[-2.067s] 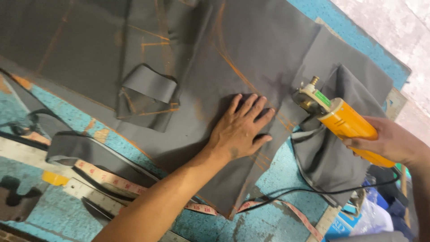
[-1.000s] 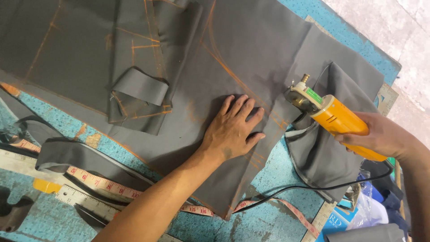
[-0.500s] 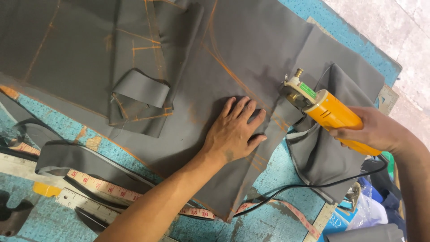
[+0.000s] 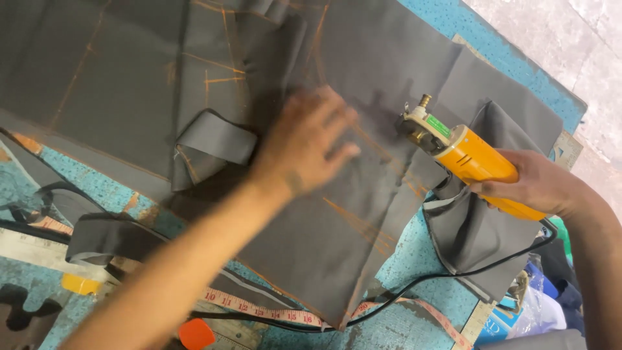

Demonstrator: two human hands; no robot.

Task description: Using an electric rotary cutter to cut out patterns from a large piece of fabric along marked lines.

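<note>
On blue table [image 4: 447,19], left hand [image 4: 304,142] spread flat, holding nothing, pins grey cloth [image 4: 363,58] w/ orange chalk lines; right hand [image 4: 534,181] grips yellow cutter [image 4: 463,155] at cloth edge, most lines uncut.

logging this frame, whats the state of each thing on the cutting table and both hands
grey fabric: spread flat on the table, marked with orange chalk lines
left hand: open, palm down over the fabric, blurred
right hand: gripping the cutter's handle
orange electric cutter: head down on the fabric
folded grey strip: looped, lying on the fabric
tape measure: unrolled along the table edge
black cord: slack across the table
</note>
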